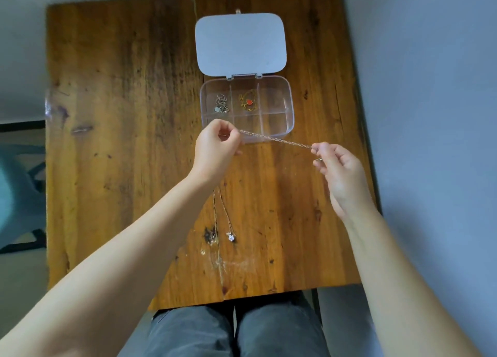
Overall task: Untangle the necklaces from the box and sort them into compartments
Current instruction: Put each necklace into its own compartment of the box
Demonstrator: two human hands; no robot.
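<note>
A clear plastic compartment box (290,106) lies open on the wooden table, its lid (240,43) folded back. A silver necklace (221,104) sits in the far-left compartment. A gold necklace with a red heart (248,102) fills the far-middle one. My left hand (217,147) and my right hand (339,168) each pinch an end of a thin chain (277,140), stretched taut just above the box's near edge. Another necklace with a small sparkling pendant (230,237) lies on the table below my hands, its chain running up under my left wrist.
The wooden table (121,141) has a seam down its middle and dark marks near the pendant. A teal chair (18,195) stands off the left edge. A grey wall lies to the right. My knees show under the near edge.
</note>
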